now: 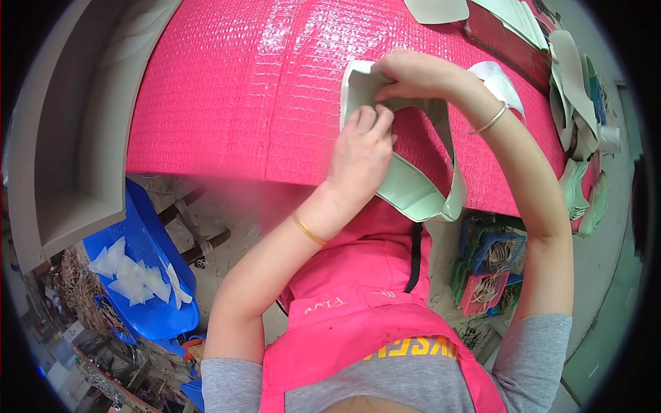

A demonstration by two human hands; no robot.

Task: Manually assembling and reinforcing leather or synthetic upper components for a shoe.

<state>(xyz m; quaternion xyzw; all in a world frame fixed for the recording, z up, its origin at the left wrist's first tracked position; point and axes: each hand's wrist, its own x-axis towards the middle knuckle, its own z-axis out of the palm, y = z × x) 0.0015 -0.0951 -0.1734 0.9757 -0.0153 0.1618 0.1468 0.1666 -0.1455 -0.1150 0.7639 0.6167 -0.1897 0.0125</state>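
A pale green, leather-like piece [413, 193] with a white edge and a large opening lies over the near edge of the pink table covering [213, 96], bent into a loop. Its lower part hangs toward my apron. My left hand [361, 151] is closed, with curled fingers on the piece's left side. Just beyond it, my right hand [410, 74] pinches the piece's upper edge, thumb toward the left fingers. The two hands are close together but apart. What lies between the fingertips is partly hidden.
Grey-green cut pieces [571, 82] lie along the table's right side by a dark red box [506, 45]. A white piece [501, 86] rests behind my right forearm. Left stands a grey open-fronted shelf [58, 227]; below, a blue chair [165, 327] holds translucent scraps. Baskets [485, 292] sit lower right.
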